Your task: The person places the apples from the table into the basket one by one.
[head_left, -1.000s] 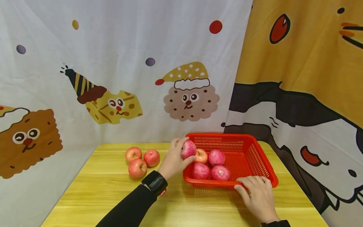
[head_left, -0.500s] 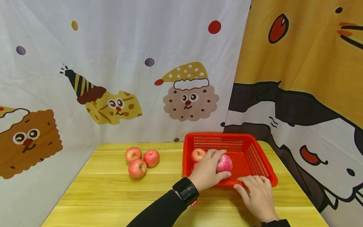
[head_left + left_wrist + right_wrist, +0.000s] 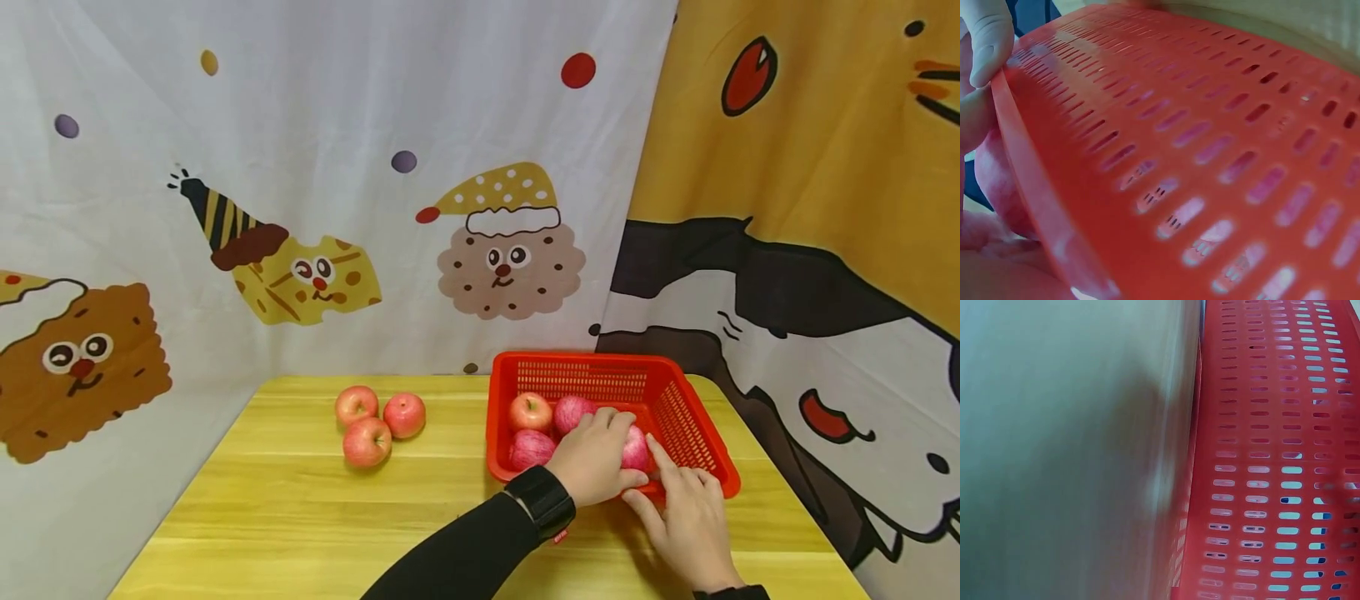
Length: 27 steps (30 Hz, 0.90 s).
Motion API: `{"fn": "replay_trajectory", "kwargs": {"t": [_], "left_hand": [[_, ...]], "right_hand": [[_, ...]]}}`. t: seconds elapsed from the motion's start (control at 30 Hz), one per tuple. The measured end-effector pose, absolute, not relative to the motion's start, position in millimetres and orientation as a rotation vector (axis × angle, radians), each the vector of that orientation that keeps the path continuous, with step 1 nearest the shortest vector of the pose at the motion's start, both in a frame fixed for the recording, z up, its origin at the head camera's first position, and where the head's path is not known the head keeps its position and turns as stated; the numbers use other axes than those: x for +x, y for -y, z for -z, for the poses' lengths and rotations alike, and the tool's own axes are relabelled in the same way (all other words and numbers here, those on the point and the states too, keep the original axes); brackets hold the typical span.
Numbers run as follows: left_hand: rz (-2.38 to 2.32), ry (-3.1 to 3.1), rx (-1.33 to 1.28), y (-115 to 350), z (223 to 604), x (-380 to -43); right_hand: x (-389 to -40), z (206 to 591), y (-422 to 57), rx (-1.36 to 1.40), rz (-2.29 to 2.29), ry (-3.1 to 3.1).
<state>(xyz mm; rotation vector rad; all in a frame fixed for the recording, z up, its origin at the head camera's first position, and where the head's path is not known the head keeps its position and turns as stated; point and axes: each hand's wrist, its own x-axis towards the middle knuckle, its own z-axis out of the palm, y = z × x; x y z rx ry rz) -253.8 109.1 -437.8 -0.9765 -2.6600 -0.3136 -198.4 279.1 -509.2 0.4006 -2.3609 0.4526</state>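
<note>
My left hand [image 3: 597, 460] reaches over the front rim of the red plastic basket [image 3: 705, 433] and holds a dark pink apple [image 3: 637, 450] low inside it. The right hand [image 3: 692, 521] grips the same front rim, its thumb outside and its index finger stretched over the edge beside that apple. In the basket's left part lie a lighter apple [image 3: 530, 412] and pink apples [image 3: 532, 448], partly covered by the left hand. From the left wrist, the slotted basket wall [image 3: 1147, 125] fills most of the view. The right wrist view shows slotted wall [image 3: 1272, 444] without fingers.
Three lighter red apples [image 3: 367, 442] sit grouped on the wooden table [image 3: 300, 517], left of the basket. Behind the table hangs a white cartoon-printed curtain [image 3: 337, 100]; a yellow one [image 3: 825, 150] hangs at the right.
My left hand has carried the apple from the basket's left rim rightward and down to its front right part. The right hand stays at the front rim, its index finger now extended inward.
</note>
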Motion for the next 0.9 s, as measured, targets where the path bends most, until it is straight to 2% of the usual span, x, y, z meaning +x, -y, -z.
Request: {"fn": "replay_trajectory", "kwargs": {"t": [0.33,0.6,0.9], "left_hand": [[0.4,2.671,-0.994,-110.9,438.4,-252.6],[0.269,2.65,-1.013,-120.4,438.7,-248.5],[0.248,2.707,-1.145,-125.4,445.6,-257.1]], "right_hand": [[-200.3,509.7,-281.4,0.447,-0.439,2.302],[-200.7,512.5,-283.3,0.459,-0.44,2.293],[-202.2,514.5,-282.8,0.462,-0.477,2.271]]}}
